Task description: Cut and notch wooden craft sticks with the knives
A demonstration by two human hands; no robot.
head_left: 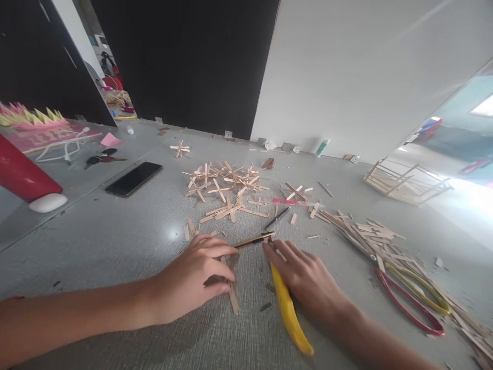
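My left hand (pixel 208 267) is on the table, with thumb and fingers curved round a flat wooden craft stick (pixel 234 302), pressing it to the surface. The stick's near end sticks out below the thumb. My right hand (pixel 298 264) is closed at the top of a yellow-handled tool (pixel 287 308); its working end is hidden by my fingers. Between the hands lies a thin gold and black pen-like rod (pixel 252 240), its left end at my left fingertips. Just beyond is a dark pen (pixel 278 218). Sticks crossed into star shapes (pixel 217 190) are heaped farther back.
At right, large scissors (pixel 408 298) with red and yellow handles lie by a pile of thin wooden strips (pixel 379 234). A stick frame (pixel 404 182) stands behind them. On the left are a phone (pixel 134 179), keys (pixel 103 158) and a red cylinder (pixel 26 172).
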